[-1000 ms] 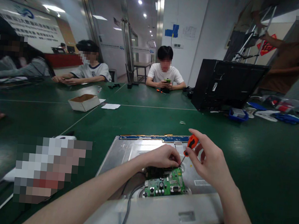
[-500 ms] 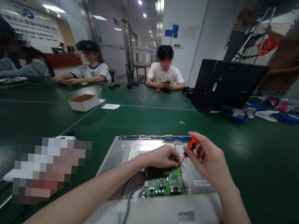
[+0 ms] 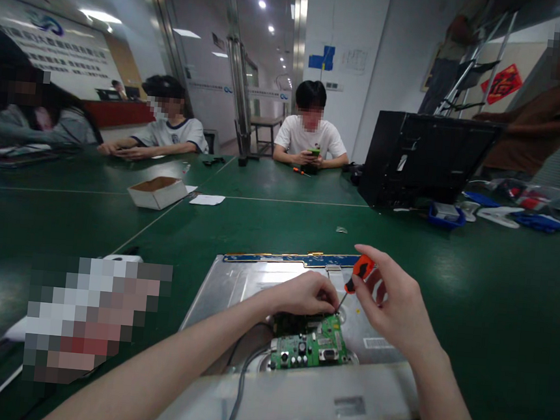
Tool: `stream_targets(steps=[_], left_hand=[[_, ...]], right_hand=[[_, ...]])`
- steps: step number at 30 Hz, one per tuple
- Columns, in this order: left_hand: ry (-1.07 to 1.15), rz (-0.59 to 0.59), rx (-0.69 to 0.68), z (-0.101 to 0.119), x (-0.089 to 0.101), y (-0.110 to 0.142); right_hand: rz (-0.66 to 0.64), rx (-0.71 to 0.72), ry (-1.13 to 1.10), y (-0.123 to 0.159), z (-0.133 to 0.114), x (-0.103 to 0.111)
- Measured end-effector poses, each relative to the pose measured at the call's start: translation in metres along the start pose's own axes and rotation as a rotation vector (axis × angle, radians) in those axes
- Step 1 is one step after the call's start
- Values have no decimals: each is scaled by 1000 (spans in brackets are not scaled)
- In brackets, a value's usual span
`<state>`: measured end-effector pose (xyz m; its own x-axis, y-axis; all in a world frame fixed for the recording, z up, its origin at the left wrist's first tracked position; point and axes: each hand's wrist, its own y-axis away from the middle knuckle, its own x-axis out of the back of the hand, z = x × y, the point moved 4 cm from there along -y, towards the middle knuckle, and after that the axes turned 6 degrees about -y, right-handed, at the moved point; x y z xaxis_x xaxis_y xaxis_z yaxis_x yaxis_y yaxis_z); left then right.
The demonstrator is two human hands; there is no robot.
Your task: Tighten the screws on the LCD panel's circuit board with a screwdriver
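Observation:
In my right hand (image 3: 394,302) is a screwdriver (image 3: 363,269) with an orange and black handle, gripped between thumb and fingers. Its thin shaft slants down to the far right corner of a green circuit board (image 3: 315,344). My left hand (image 3: 307,292) reaches over the board, its fingertips pinched together right beside the screwdriver's tip; whatever they may hold is hidden. Under the board lies a silver metal display panel (image 3: 224,290) with a blue circuit strip (image 3: 285,259) along its far edge. A grey cable (image 3: 241,389) runs from the board's left side toward me.
A small open cardboard box (image 3: 156,198) and white paper (image 3: 207,200) lie farther off on the green table (image 3: 269,225). To the back right stand a black monitor (image 3: 426,157) and a blue tray (image 3: 446,216). Several people are around the table; a blurred-out object lies at left.
My right fingers and the screwdriver handle have turned slightly, while its tip stays at the board's corner. My left hand holds still. Another person's hand at far left has left the view.

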<state>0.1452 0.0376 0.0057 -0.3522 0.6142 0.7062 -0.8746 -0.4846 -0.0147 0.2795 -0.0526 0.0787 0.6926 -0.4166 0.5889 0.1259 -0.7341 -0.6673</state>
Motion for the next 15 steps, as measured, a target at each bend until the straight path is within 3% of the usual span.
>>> stream_targets(steps=[15], left_hand=[[-7,-1,-11,5,3,1]], right_hand=[[-28,14,26,-1,-2,0]])
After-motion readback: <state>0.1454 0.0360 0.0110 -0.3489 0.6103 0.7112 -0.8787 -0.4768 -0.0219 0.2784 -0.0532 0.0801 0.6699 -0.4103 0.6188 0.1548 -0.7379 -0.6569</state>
